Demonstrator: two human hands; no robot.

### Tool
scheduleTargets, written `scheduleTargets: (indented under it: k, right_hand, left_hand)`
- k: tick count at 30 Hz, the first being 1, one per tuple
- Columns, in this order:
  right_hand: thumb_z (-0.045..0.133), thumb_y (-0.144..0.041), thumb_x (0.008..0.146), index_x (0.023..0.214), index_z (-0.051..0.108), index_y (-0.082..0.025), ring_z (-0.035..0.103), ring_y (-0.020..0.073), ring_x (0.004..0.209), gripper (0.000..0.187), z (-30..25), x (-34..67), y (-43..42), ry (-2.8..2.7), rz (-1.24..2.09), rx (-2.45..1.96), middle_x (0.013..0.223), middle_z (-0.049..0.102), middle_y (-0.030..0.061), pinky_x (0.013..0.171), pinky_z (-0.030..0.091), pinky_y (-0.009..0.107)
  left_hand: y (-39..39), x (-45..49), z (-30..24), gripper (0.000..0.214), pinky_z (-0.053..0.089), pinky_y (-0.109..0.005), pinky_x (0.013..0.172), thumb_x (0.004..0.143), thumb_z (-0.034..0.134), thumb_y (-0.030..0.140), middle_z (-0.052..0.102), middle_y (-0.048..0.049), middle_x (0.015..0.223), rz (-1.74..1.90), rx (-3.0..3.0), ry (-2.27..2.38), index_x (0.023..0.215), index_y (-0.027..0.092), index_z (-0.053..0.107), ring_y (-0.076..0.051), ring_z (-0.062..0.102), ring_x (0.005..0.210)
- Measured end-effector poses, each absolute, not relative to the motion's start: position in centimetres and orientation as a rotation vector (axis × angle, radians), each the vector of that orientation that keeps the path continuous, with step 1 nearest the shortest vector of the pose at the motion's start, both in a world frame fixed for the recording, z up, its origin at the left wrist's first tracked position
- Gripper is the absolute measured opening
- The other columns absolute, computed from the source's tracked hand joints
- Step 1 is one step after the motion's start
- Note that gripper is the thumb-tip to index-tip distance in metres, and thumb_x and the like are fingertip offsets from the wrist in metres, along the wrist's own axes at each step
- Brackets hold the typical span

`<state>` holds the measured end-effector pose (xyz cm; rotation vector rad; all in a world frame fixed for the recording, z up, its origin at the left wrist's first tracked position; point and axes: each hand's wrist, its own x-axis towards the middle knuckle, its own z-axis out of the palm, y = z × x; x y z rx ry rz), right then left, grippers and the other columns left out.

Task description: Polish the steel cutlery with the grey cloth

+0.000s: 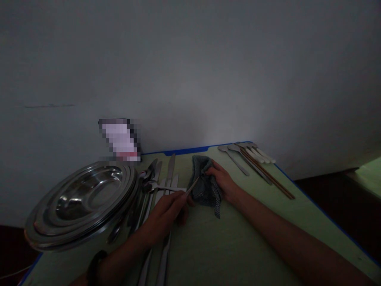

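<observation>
My left hand (170, 209) is closed around one end of a slim metal utensil (193, 185). The utensil's other end goes into a crumpled grey-blue checked cloth (205, 192), so its kind is hidden. Gripping the cloth from the right side is my right hand (224, 182), its fingers pressing the fabric around the utensil. Both hands are above the middle of the table. Just left of and beneath my left hand lie several metal knives (170, 171) and a spoon (151, 186), partly covered by my forearm.
A stack of shiny metal plates (41, 228) stands at the left. Behind it a blurred phone-like screen (119, 139) leans on the wall. At the right rear lie metal spoons (236, 161), brown chopsticks (270, 176) and white-handled cutlery (262, 155). The green table (238, 238) has blue edging.
</observation>
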<state>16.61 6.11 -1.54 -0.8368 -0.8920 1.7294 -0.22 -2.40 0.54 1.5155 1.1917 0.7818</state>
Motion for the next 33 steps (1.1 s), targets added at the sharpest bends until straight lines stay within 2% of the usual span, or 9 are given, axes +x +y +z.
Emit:
scheduleTargets:
  k: [5, 12, 18, 26, 33]
  right_hand:
    - [0.053, -0.013, 0.059, 0.078, 0.058, -0.023, 0.054, 0.0108, 0.054, 0.022, -1.52, 16.51, 5.99, -0.925, 1.694, -0.844, 0.062, 0.061, -0.0081, 0.056, 0.043, 0.022]
    - [0.058, -0.022, 0.064, 0.082, 0.059, -0.024, 0.055, 0.0127, 0.056, 0.019, -1.48, 16.35, 5.98, -0.938, 1.699, -0.873, 0.064, 0.063, -0.0064, 0.057, 0.043, 0.025]
    - [0.052, -0.013, 0.058, 0.082, 0.059, -0.023, 0.053, 0.0112, 0.056, 0.027, -1.56, 16.54, 6.01, -0.952, 1.683, -0.882, 0.063, 0.061, -0.0078, 0.055, 0.041, 0.022]
    - [0.050, -0.012, 0.056, 0.079, 0.059, -0.023, 0.052, 0.0117, 0.055, 0.027, -1.42, 16.48, 6.05, -0.946, 1.687, -0.896, 0.059, 0.060, -0.0080, 0.054, 0.041, 0.023]
    - [0.053, -0.026, 0.061, 0.075, 0.060, -0.022, 0.058, 0.0154, 0.061, 0.016, -0.94, 16.51, 6.02, -0.691, 1.896, -0.842, 0.060, 0.062, -0.0042, 0.059, 0.045, 0.027]
  left_hand:
    - [-2.42, -0.20, 0.57, 0.033, 0.038, -0.021, 0.047, 0.084, 0.041, 0.043, 0.047, 0.0044, 0.054, 0.766, 1.523, 1.183, 0.069, 0.016, 0.052, -0.011, 0.047, 0.050]
    - [-2.57, -0.22, 0.95, 0.033, 0.039, -0.022, 0.053, 0.086, 0.039, 0.039, 0.048, 0.0038, 0.054, 0.737, 1.633, 1.236, 0.065, 0.018, 0.051, -0.012, 0.049, 0.053]
    - [-2.62, -0.22, 1.12, 0.033, 0.038, -0.022, 0.053, 0.086, 0.038, 0.040, 0.048, 0.0034, 0.054, 0.675, 1.689, 1.229, 0.066, 0.017, 0.052, -0.012, 0.049, 0.054]
    - [-2.62, -0.23, 1.06, 0.033, 0.037, -0.021, 0.052, 0.087, 0.038, 0.039, 0.048, 0.0036, 0.055, 0.655, 1.684, 1.228, 0.067, 0.017, 0.052, -0.012, 0.048, 0.054]
    - [-2.62, -0.20, 1.16, 0.033, 0.035, -0.021, 0.050, 0.087, 0.037, 0.038, 0.047, 0.0035, 0.053, 0.670, 1.668, 1.190, 0.064, 0.016, 0.049, -0.012, 0.047, 0.052]
